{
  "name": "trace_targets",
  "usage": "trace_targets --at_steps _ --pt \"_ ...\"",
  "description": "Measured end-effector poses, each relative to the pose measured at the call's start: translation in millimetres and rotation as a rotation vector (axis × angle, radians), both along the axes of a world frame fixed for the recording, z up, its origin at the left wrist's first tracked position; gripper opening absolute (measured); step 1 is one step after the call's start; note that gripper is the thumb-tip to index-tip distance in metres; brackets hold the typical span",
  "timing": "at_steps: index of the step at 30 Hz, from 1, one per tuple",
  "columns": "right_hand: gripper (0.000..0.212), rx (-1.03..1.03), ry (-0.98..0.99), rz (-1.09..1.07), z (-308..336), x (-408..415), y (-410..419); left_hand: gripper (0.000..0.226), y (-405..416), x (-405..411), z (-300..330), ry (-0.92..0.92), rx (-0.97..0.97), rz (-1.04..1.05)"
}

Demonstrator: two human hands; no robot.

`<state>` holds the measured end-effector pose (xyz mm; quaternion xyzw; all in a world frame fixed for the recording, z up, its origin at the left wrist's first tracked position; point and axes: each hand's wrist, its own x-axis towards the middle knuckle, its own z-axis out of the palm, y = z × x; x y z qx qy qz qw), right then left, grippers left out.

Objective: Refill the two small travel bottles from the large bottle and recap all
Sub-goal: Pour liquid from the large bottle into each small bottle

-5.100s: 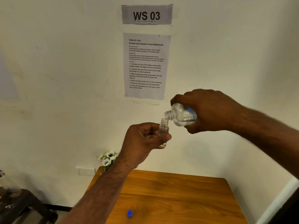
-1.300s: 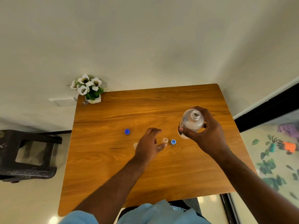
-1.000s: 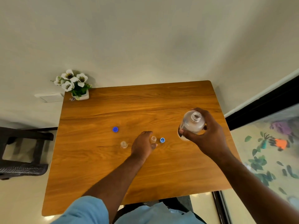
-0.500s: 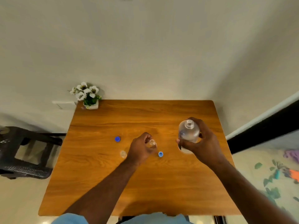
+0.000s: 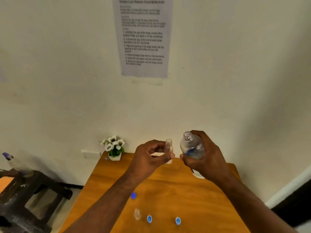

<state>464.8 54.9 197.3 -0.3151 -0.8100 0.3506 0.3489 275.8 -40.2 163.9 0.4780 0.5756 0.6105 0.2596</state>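
Observation:
My left hand (image 5: 151,157) holds a small clear travel bottle (image 5: 168,147) upright and uncapped, raised above the wooden table (image 5: 185,199). Just to its right, my right hand (image 5: 207,158) grips the large clear bottle (image 5: 191,146), uncapped and nearly upright, its mouth slightly higher than the small one's. The two bottles are close but apart. A second small clear bottle (image 5: 137,214) stands on the table near the front. Three blue caps lie on the table: one (image 5: 133,195) left of centre, one (image 5: 149,219) beside the standing bottle, one (image 5: 177,221) further right.
A small white pot of white flowers (image 5: 114,148) sits at the table's back left corner. A dark stool (image 5: 25,190) with a bottle on it stands to the left. An instruction sheet (image 5: 143,36) hangs on the wall.
My left hand picked a small bottle off the table and lifted it beside the large bottle. My right hand rose with the large bottle. My head tilted up toward the wall.

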Motion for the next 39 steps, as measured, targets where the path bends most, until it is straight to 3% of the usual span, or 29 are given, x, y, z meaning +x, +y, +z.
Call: trace_targets --at_steps 6,13,39 --pt "0.066 0.233 -0.063 0.055 79 -13 7 0.025 -9 -5 76 0.030 0.121 0.010" --pt "0.066 0.452 -0.174 0.076 125 -22 3 0.024 -20 -9 115 0.114 0.180 0.023" --pt "0.064 0.717 -0.578 0.069 181 -32 -15 0.022 -41 -18 121 0.054 0.179 0.056"
